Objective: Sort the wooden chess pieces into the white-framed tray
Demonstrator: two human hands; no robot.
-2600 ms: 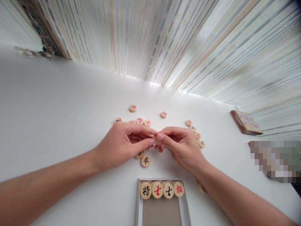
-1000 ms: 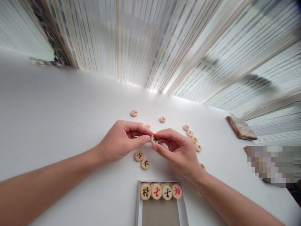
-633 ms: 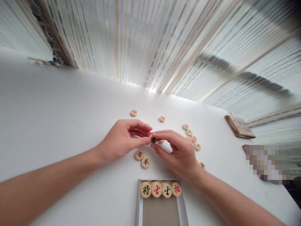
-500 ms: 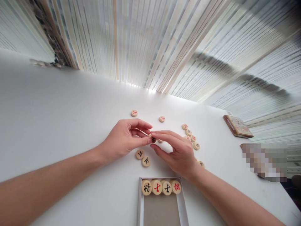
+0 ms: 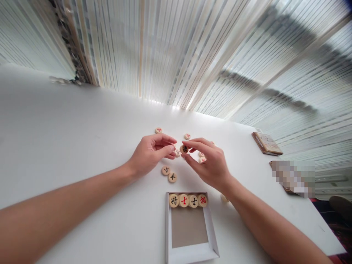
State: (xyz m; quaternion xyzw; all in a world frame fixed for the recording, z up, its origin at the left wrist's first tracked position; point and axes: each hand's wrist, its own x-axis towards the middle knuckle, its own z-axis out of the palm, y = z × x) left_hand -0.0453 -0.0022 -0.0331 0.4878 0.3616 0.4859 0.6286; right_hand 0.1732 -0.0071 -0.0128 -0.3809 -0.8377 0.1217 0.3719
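My right hand [image 5: 210, 161] pinches a round wooden Chinese chess piece with a black character [image 5: 184, 149] between thumb and fingers, tilted above the table. Close by on the left, my left hand [image 5: 154, 152] is loosely curved, its thumb apart from the index finger; I make out no piece in its grip. A pale piece [image 5: 177, 152] shows between the hands, partly hidden. Below them lie two touching pieces with black characters [image 5: 172, 177]. Nearer me, a shallow open box [image 5: 167, 227] has a row of black and red pieces [image 5: 183, 200] along its far end.
Red-marked pieces [image 5: 158, 130] lie on the white table [image 5: 82, 146] beyond my hands. More pieces [image 5: 202, 160] are partly covered by my right hand, and one [image 5: 224, 198] by the forearm. A small brown box [image 5: 267, 143] lies at right. String curtains [image 5: 165, 55] hang behind.
The black-marked piece, earlier at the fingertips of both hands, is now in my right hand alone. My hands have drawn slightly apart. The camera view has shifted, showing more of the box.
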